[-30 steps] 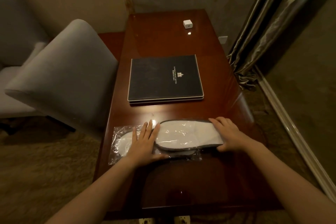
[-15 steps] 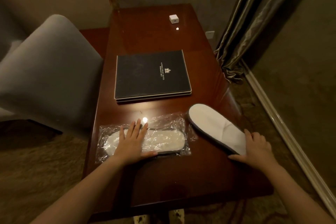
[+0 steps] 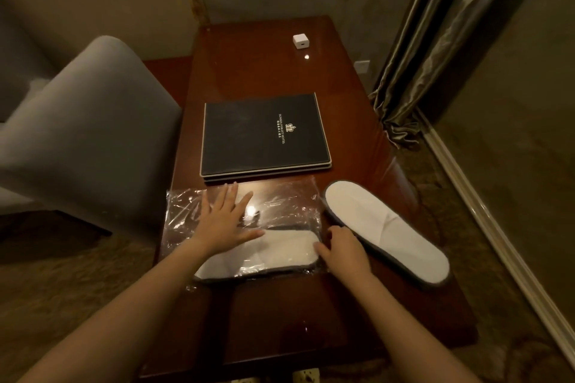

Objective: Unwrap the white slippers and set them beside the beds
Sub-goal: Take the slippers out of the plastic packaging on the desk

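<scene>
One white slipper (image 3: 385, 232) with a dark edge lies bare on the right side of the wooden table (image 3: 280, 78), sole side down, slanting toward the front right. The second white slipper (image 3: 270, 255) lies inside the clear plastic wrapper (image 3: 286, 205) near the table's front. My left hand (image 3: 225, 221) presses flat on the wrapper, fingers spread. My right hand (image 3: 343, 250) touches the slipper's right end at the wrapper's opening, fingers curled; I cannot tell whether it grips the slipper.
A black hotel folder (image 3: 264, 137) lies behind the wrapper. A small white cube (image 3: 300, 41) sits at the table's far end. A grey upholstered chair (image 3: 90, 127) stands at the left. Curtains (image 3: 429, 40) hang at the right, above carpeted floor.
My right hand pulled one slipper out of the wrapper, laid it at the right, let go, and came back to the wrapper's open end. The left hand stayed pressed on the wrapper.
</scene>
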Demonstrator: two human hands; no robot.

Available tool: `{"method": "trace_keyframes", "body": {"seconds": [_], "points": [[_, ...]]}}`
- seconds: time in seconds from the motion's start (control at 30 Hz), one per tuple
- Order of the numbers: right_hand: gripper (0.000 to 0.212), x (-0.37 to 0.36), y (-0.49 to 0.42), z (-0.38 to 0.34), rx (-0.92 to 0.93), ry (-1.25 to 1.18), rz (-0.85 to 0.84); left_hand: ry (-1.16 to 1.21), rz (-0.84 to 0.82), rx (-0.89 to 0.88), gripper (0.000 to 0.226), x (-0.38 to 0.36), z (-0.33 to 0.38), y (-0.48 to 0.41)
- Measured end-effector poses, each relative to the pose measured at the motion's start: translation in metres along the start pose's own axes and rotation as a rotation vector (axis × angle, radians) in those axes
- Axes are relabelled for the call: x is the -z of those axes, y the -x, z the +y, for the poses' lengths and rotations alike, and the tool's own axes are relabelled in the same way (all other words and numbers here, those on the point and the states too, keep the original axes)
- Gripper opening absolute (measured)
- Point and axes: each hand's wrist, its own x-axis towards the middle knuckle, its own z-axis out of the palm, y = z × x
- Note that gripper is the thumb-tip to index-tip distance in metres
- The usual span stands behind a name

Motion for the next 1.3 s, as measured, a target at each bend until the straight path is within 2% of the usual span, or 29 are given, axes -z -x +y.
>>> {"method": "trace_keyframes", "body": {"seconds": [0.07, 0.17, 0.33, 0.47, 0.6, 0.77, 0.87, 0.93, 0.97, 1.03, 1.1, 1.17, 1.23, 1.3], "points": [[0.049, -0.009, -0.004, -0.010, -0.101, -0.100, -0.022, 0.002, 0.010, -0.017, 0.111, 0.006, 0.002, -0.005], [0.051, -0.017, -0.009, -0.019, -0.201, -0.223, -0.067, -0.009, 0.055, -0.069, 0.107, 0.006, 0.008, -0.008], [0.027, -0.018, -0.012, -0.019, -0.299, -0.331, -0.060, -0.052, 0.076, -0.084, 0.098, -0.004, 0.003, -0.006], [0.024, -0.023, -0.011, -0.019, -0.276, -0.290, -0.032, -0.053, 0.038, -0.087, 0.088, -0.011, -0.003, -0.008], [0.007, -0.030, -0.010, -0.027, -0.311, -0.329, 0.044, -0.012, 0.018, -0.095, 0.072, -0.016, -0.004, -0.010], [0.033, -0.029, 0.000, -0.029, -0.271, -0.214, 0.116, 0.067, 0.125, -0.011, 0.058, -0.014, -0.003, -0.014], [0.011, -0.028, 0.004, -0.033, -0.264, -0.288, 0.061, 0.111, 0.304, 0.054, 0.037, -0.004, 0.001, -0.014], [0.039, -0.030, 0.004, -0.038, -0.253, -0.288, -0.013, 0.167, 0.381, 0.045, 0.020, 0.001, 0.006, -0.010], [0.048, -0.031, 0.004, -0.041, -0.250, -0.273, -0.026, 0.197, 0.361, -0.005, 0.018, 0.001, 0.010, -0.004], [0.054, -0.034, 0.003, -0.047, -0.271, -0.239, -0.004, 0.179, 0.260, -0.176, 0.032, -0.012, 0.014, 0.009], [0.055, -0.039, 0.001, -0.049, -0.294, -0.237, 0.023, 0.130, 0.108, -0.266, 0.059, -0.025, 0.014, 0.024], [0.057, -0.042, -0.001, -0.050, -0.332, -0.285, 0.016, 0.130, 0.019, -0.234, 0.072, -0.033, 0.011, 0.032], [0.052, -0.043, -0.003, -0.050, -0.342, -0.366, -0.012, 0.134, 0.000, -0.190, 0.077, -0.033, 0.012, 0.034], [0.028, -0.040, 0.000, -0.050, -0.321, -0.475, -0.025, 0.147, -0.010, -0.170, 0.081, -0.028, 0.014, 0.036]]}}
